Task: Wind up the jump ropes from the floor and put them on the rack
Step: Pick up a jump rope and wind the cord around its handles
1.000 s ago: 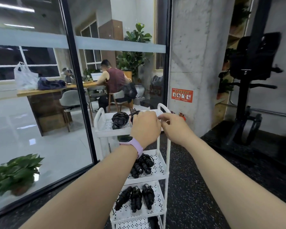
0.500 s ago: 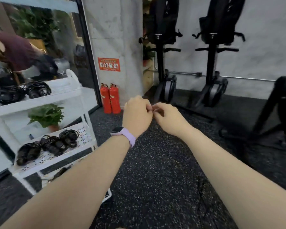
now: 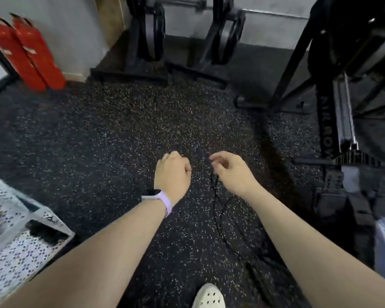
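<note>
My left hand (image 3: 172, 174) is curled closed and holds nothing; my right hand (image 3: 232, 172) hangs loosely curled, also free, because the next jump rope (image 3: 218, 210) lies on the floor (image 3: 98, 138) below. The rack (image 3: 20, 238) waits at eight o'clock.

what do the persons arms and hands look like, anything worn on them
Both forearms are bare, with no sleeves in view and no gloves. The left hand has a smartwatch at the wrist, with a dark face on a lilac strap. The right hand and its wrist carry nothing; no rings show.
</note>
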The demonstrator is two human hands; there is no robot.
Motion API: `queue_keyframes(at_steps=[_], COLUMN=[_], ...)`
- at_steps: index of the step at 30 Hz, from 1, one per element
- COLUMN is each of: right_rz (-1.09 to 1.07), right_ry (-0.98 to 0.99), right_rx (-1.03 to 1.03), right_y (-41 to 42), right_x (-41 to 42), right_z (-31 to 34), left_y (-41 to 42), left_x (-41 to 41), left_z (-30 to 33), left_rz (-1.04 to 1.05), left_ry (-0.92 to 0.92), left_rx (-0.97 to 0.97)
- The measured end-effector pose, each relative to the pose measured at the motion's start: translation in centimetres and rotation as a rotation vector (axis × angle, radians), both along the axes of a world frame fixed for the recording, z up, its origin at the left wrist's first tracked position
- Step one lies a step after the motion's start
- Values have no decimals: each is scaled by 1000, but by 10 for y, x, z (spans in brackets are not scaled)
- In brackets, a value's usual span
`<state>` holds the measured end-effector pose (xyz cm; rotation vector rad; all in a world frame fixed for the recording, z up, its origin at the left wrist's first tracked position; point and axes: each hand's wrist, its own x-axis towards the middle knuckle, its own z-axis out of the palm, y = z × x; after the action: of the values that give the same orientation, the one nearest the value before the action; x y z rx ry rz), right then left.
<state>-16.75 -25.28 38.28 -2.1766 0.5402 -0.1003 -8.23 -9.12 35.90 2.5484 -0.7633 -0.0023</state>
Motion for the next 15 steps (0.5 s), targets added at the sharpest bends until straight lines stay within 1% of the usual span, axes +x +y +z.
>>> queue_keyframes(at_steps=[4,7,10,13,15], right_rz=[-10,-67,-171,-197,-218], right_ry=[148,221,316,452,507], right_rx=[63,102,61,30,39], right_y=[-26,-48,-71,-87,-95], right_x=[-1,-6,-14,-18,-21], right_z=[-100,-173,-248,-304,-335], left_y=[-9,-19,-33,-48,-57], left_x=[24,39,40,39,37], left_z=[-93,-164,-237,-292,-322], left_rz=[-4,31,26,-33,-56], left_ry=[87,162,230,263,303], left_rx=[75,109,128,184,193])
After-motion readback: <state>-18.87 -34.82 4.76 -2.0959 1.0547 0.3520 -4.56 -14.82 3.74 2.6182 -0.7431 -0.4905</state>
